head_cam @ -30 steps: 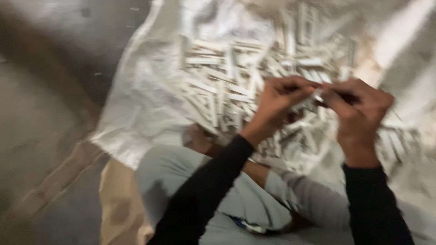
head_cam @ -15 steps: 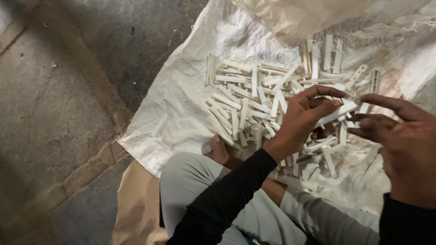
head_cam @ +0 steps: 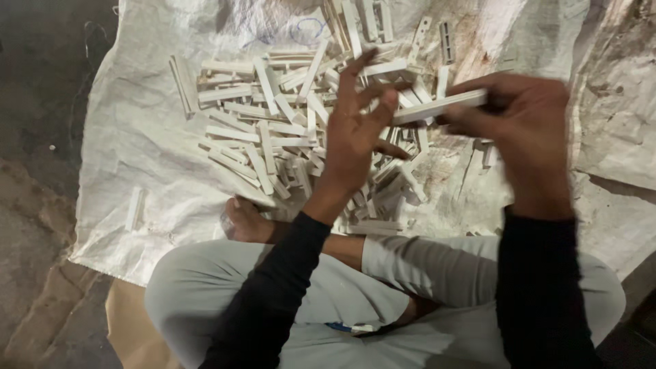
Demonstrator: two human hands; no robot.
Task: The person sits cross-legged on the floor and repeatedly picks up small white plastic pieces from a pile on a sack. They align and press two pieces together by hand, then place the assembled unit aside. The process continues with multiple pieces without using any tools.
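My right hand point(head_cam: 526, 130) grips one end of a long white plastic strip point(head_cam: 437, 107), held level above the pile. My left hand point(head_cam: 359, 130) is spread, fingers apart, with its fingertips at the strip's other end; I cannot tell whether it pinches it. Below both hands lies a heap of several similar white strips point(head_cam: 273, 123) on a pale woven sack point(head_cam: 143, 137) laid on the floor. I sit cross-legged, grey trousers and a bare foot point(head_cam: 242, 222) at the sack's near edge. Both sleeves are black.
One stray strip point(head_cam: 134, 208) lies apart at the sack's left side. Dark concrete floor point(head_cam: 41, 102) runs along the left. A brown sheet of cardboard point(head_cam: 126, 321) shows under my left knee. The sack is stained and wrinkled at the right.
The view has drawn closer to the pile. My right hand has taken the strip that the left hand held; the left hand has spread its fingers.
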